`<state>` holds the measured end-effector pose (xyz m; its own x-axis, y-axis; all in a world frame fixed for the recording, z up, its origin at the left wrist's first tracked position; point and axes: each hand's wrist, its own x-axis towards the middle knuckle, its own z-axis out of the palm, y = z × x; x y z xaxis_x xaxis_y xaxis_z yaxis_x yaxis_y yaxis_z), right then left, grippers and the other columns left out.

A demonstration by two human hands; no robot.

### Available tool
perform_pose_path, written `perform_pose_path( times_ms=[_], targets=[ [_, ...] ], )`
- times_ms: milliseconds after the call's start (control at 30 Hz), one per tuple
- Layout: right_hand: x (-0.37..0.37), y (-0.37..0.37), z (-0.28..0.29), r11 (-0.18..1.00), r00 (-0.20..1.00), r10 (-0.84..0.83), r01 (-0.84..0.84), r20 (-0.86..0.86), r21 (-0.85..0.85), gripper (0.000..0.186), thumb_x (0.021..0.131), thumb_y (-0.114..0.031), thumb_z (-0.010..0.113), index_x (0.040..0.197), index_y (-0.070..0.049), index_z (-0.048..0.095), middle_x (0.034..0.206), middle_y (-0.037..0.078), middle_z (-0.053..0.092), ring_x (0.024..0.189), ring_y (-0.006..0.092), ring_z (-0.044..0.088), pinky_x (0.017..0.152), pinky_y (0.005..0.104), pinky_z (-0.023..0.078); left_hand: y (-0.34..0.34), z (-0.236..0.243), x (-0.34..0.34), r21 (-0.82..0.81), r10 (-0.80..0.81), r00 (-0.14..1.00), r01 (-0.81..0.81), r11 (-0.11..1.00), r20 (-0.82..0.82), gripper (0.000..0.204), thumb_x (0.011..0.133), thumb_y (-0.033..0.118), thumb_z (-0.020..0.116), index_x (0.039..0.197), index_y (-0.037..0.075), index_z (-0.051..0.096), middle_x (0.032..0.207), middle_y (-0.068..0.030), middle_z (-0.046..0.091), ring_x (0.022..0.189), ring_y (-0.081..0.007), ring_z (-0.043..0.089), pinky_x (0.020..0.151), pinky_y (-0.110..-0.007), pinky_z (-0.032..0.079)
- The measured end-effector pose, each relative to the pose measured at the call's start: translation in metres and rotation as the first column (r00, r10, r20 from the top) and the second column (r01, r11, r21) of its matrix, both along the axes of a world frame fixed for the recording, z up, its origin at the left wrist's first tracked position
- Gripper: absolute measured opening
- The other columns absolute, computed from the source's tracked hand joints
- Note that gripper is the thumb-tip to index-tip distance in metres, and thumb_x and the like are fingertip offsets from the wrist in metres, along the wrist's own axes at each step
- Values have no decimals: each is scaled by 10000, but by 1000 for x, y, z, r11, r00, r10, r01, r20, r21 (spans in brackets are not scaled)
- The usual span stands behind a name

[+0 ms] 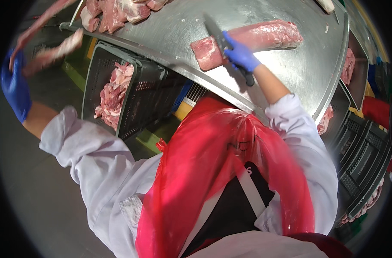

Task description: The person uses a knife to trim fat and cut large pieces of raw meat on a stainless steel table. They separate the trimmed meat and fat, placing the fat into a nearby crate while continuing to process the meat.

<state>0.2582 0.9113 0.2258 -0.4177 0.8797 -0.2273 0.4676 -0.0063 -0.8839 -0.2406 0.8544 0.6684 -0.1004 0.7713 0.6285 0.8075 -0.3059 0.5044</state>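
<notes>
My left hand (16,88), in a blue glove, is out at the far left, its fingers closed on a long strip of meat (39,25). A second, paler strip (58,49) hangs by the same hand, blurred; whether it is part of the same piece I cannot tell. My right hand (243,55), gloved in blue too, grips a knife (215,32) by its dark handle. Its blade points up and to the left, over a long pork loin (269,35) lying on the steel table (170,41). The loin's near end (208,53) shows on the blade's left side.
Several meat pieces (118,15) lie at the table's far left. Below the table's left edge, a dark crate (129,92) holds meat trimmings (115,94). More dark crates (361,159) stand at the right, some with meat. A red plastic apron (183,172) covers my front.
</notes>
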Motion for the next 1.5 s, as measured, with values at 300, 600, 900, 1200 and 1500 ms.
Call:
perform_pose_path(
  times_ms=[300, 600, 900, 1200, 1500],
  targets=[
    [22, -69, -19, 988, 985, 61, -83, 162, 128, 739, 953, -159, 521, 1605, -166, 174, 901, 227, 708, 723, 334, 703, 653, 389, 556, -148, -163, -137, -476, 310, 895, -435, 764, -320, 314, 935, 159, 689, 1199, 19, 592, 1033, -51, 617, 935, -138, 581, 854, -293, 489],
    [-13, -102, -28, 963, 984, -156, 134, 81, 233, 723, 959, -141, 537, 1603, -230, 220, 889, 151, 678, 704, 209, 642, 690, 345, 539, -72, -213, -26, -280, 124, 968, -185, 942, -220, 356, 896, 122, 736, 1203, -1, 603, 1006, -71, 662, 901, -142, 619, 828, -289, 511],
    [-33, -204, 4, 955, 973, -215, 226, 77, -192, 729, 942, -138, 550, 1598, -232, 249, 805, 142, 668, 574, 154, 572, 575, 330, 509, -30, -276, 74, -120, -193, 926, 243, 963, 325, 238, 892, 70, 738, 1106, 18, 647, 843, -1, 633, 733, -71, 579, 661, -239, 499],
    [22, -233, 48, 780, 771, -612, 551, -176, -297, 759, 977, -91, 549, 1614, -274, 179, 743, 13, 587, 535, 67, 485, 466, 235, 432, 7, -443, 263, -668, -243, 970, 172, 724, -13, 469, 775, 426, 739, 993, 12, 714, 946, -238, 711, 873, -393, 697, 785, -450, 559],
    [-69, -91, -13, 925, 923, -377, 380, 70, -19, 744, 944, -232, 562, 1597, -204, 207, 1060, 284, 692, 933, 386, 701, 849, 430, 537, 37, -480, 251, -719, -183, 973, 228, 657, 141, 399, 768, 353, 711, 839, -40, 718, 864, -277, 691, 821, -386, 692, 750, -440, 543]
  ],
)
